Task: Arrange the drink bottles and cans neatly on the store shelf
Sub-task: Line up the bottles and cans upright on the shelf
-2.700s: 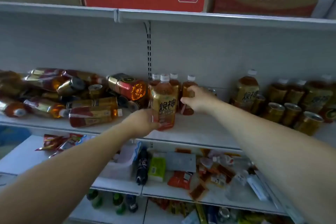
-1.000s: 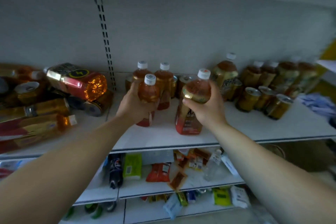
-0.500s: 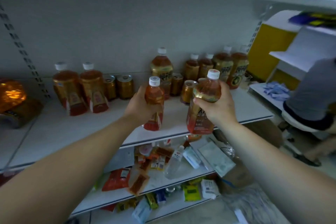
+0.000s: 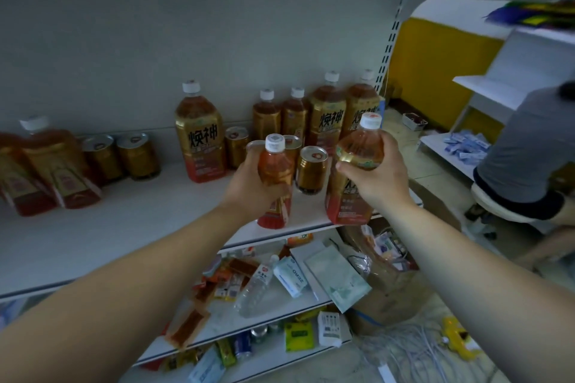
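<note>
My left hand (image 4: 250,185) grips a small amber tea bottle (image 4: 275,165) with a white cap, held upright above the front of the white shelf (image 4: 124,227). My right hand (image 4: 378,177) grips a larger amber bottle (image 4: 357,149) by its shoulder, near the shelf's right end. Behind them stand several upright bottles: one big labelled bottle (image 4: 200,130), two slim ones (image 4: 280,115) and two big ones (image 4: 342,112) at the back right. Gold cans (image 4: 311,169) stand between the bottles. Two more bottles (image 4: 53,165) and two cans (image 4: 124,155) stand at the left.
The lower shelf (image 4: 314,292) holds a jumble of snack packets, boxes and a clear water bottle (image 4: 256,286). A cardboard box (image 4: 392,289) and white cables lie on the floor at the right. A person in a grey shirt (image 4: 529,146) sits on a stool beside another shelf.
Both hands have carried their bottles rightward along the shelf, from the left pile to the right end. The view has swung right with them; the lying bottles have left the frame.
</note>
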A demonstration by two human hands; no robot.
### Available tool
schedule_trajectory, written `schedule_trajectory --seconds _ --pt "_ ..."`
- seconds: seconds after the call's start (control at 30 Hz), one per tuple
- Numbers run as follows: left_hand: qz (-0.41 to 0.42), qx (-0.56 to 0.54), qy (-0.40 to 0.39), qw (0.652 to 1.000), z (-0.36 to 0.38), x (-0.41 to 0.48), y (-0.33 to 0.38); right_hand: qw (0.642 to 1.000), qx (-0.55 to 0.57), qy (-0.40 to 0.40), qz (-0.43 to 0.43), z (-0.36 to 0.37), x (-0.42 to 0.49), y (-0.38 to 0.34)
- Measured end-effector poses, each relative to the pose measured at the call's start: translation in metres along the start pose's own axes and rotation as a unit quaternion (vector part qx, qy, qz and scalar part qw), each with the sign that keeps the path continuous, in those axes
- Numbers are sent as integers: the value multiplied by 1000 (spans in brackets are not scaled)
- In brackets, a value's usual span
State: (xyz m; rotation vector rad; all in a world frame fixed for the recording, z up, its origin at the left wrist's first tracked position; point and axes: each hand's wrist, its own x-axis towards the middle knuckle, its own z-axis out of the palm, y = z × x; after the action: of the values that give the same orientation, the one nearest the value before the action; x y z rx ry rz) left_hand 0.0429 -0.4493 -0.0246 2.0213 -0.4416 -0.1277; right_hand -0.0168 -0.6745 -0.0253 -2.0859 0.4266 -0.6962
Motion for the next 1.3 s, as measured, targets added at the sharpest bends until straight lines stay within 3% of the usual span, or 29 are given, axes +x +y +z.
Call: schedule_trajectory --seconds 0.23,0.57,1.07,1.3 --pt "-19 25 -77 997 3 20 6 1000 2 0 -3 4 37 18" --pt "-24 25 63 997 42 26 6 995 16 -73 -65 25 104 31" --pt "-81 -7 129 988 39 21 2 990 36 -94 -101 49 137 38" --pt "-81 15 146 986 26 26 -5 991 -22 -85 -102 39 129 31"
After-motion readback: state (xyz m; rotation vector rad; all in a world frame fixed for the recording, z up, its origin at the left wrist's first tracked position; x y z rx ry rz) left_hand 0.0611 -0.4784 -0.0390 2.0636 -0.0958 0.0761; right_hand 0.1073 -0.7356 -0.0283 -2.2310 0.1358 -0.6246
